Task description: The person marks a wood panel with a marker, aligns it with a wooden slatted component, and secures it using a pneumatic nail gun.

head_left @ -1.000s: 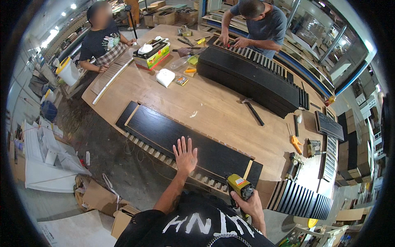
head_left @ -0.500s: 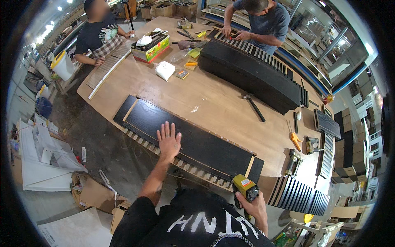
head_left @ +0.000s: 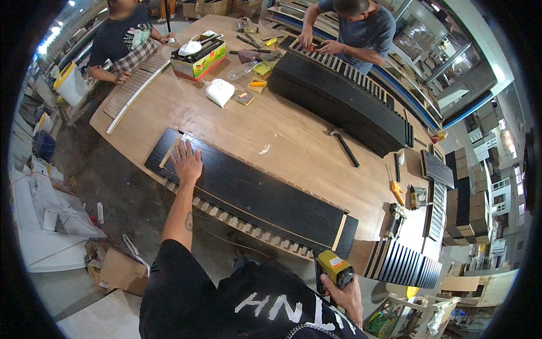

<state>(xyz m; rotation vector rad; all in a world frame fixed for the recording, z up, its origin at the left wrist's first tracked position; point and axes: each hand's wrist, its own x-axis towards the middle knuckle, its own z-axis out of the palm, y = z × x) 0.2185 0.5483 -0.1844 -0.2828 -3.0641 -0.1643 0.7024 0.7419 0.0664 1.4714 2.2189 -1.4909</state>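
Note:
My left hand lies flat with fingers spread on the left part of a long black panel, beside a thin pale wood strip near its left end. Another pale strip crosses the panel near its right end. Light wooden blocks run along the panel's near edge. My right hand is wrapped around the grip of a yellow and black nail gun. The tool is at the panel's near right corner; its nose is hidden.
Across the table a person works at a stack of black panels. Another person stands at the far left. A hammer, a white bag, a tissue box and other nail guns lie about.
My left hand has slid left along the panel, from near its middle to beside the left strip. My right hand still holds the nail gun at the right corner. The view has shifted slightly.

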